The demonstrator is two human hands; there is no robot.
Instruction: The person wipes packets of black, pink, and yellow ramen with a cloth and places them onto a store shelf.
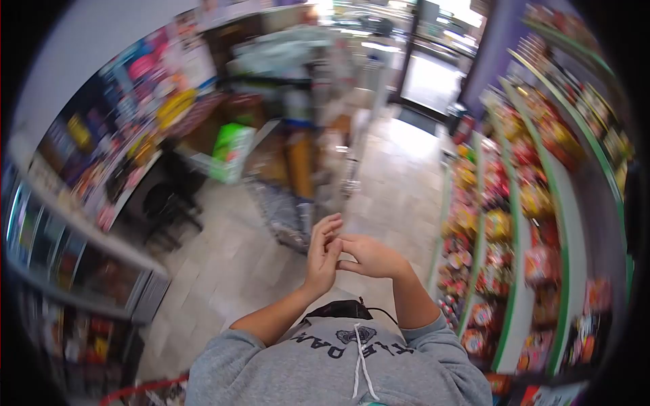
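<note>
My left hand (321,253) is raised in front of my chest, fingers stretched out and pointing forward. From the right, my right hand (371,256) meets it, with its fingertips and thumb against the base of the left thumb and palm. A small gap shows between the right thumb and forefinger; some of the right fingertips are hidden behind the left hand. I make out no object in either hand. Below them is the front of my grey hoodie (365,365), with white drawstrings (362,365) and a black item (338,309) at the neckline or waist.
Shelves of packaged snacks (497,250) line the right side. Ahead, a tiled floor (399,176) leads to a bright doorway (431,81). To the left stand a glass-fronted cabinet (74,250), a dark chair (169,206), a green box (230,152) and blurred stacked goods.
</note>
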